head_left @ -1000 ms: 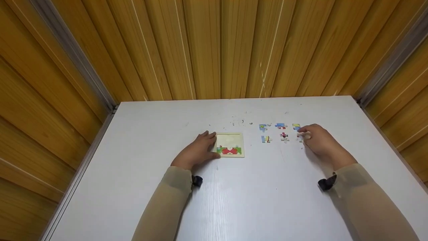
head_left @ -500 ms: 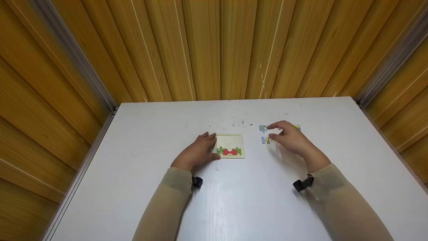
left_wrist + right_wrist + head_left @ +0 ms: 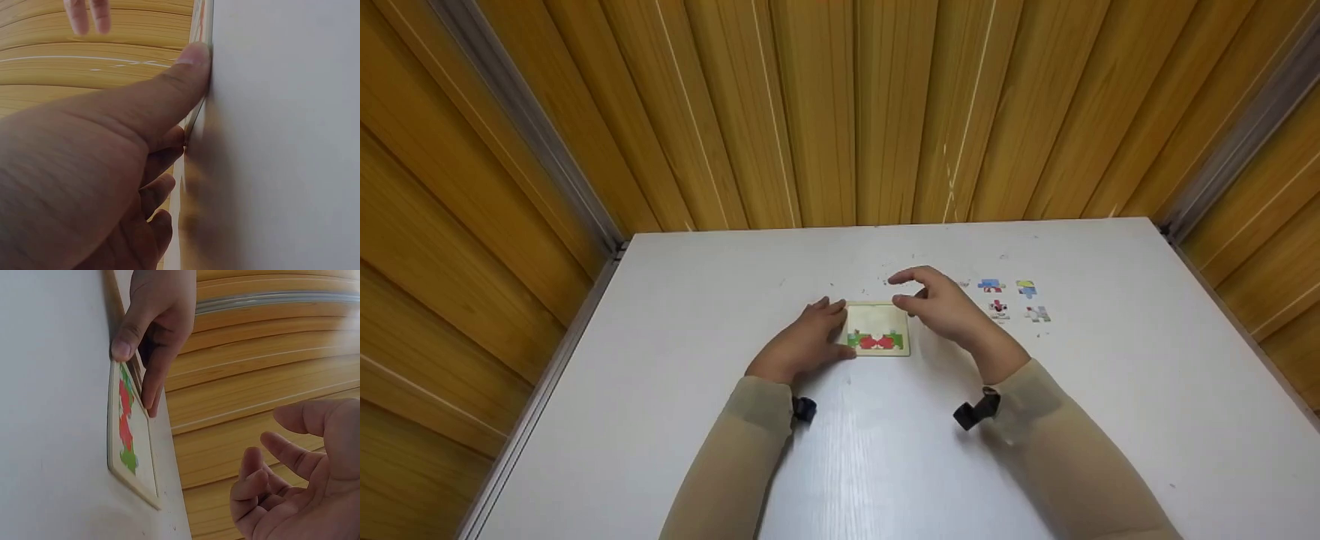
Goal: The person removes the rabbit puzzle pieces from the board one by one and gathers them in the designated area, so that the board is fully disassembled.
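A square wooden puzzle frame (image 3: 881,353) lies flat on the white table, its near row filled by pieces with red and green print (image 3: 880,342). My left hand (image 3: 801,342) grips the frame's left side, thumb (image 3: 194,56) at the near corner and fingers toward the far corner. Above the frame's far right corner hovers my right hand (image 3: 949,310). Its thumb and index finger are spread apart with nothing between them, as the right wrist view (image 3: 306,481) confirms. Several loose jigsaw pieces (image 3: 991,286) lie to the right; the right hand hides the spots of the leftmost ones.
Dark specks (image 3: 885,282) mark the table (image 3: 900,450) beyond the frame. Wood-patterned panels (image 3: 840,112) rise behind the table's far edge and at both sides. Each wrist carries a small black camera (image 3: 976,410).
My right hand has left the rightmost loose pieces and swept left, past the other pieces, to the frame's far right corner. My left hand has stayed on the frame.
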Demonstrator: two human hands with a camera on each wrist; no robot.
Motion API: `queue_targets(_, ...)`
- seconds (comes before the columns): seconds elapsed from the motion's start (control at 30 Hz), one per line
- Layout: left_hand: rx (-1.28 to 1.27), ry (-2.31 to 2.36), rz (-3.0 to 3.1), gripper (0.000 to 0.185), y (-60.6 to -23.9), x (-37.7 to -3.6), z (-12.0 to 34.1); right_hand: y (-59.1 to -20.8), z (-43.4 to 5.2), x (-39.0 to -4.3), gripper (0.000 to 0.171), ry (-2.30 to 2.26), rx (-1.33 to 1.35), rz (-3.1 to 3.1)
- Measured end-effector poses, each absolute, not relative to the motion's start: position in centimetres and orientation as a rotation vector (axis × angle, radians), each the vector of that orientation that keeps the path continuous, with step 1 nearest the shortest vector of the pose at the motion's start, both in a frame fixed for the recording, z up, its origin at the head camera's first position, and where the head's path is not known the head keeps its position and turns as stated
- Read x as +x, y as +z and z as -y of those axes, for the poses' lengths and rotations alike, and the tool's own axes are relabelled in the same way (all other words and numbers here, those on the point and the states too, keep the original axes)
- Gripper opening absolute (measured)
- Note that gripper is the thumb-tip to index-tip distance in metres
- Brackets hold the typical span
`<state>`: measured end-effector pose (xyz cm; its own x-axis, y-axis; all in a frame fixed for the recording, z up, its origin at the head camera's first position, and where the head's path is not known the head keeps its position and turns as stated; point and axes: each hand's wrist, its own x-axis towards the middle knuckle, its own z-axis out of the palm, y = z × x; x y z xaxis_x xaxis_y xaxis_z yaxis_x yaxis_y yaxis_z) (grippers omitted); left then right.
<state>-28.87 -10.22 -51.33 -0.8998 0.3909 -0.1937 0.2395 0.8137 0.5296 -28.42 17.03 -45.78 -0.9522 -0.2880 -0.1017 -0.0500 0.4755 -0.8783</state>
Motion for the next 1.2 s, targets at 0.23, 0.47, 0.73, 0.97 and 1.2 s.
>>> queue_targets(0.23,0.502,0.708,-2.720,0.086,-51.3,-29.0,10.2,-46.1,-14.6,-28.2,0.040,-1.611,-0.342,-2.346)
queue_targets(0.47,0.527,0.676,-2.729,0.087,-51.1,-29.0,10.4,-48.5,-13.2,-28.5,0.048,-1.567,-0.399,-2.310)
queue_targets(0.73,0.565,0.671,-2.726,0.086,-51.4,-28.8,10.4,-50.9,-12.7,-28.4,0.052,-1.363,-0.405,-2.444)
queue_targets(0.97,0.570,0.665,-2.731,0.087,-51.3,-28.7,10.3,-51.6,-12.4,-28.1,0.047,-1.129,-0.503,-2.636)
queue_targets(1.2,0.587,0.654,-2.736,0.086,-51.0,-28.8,10.4,-51.7,-11.8,-28.3,0.040,-0.976,-0.599,-2.695)
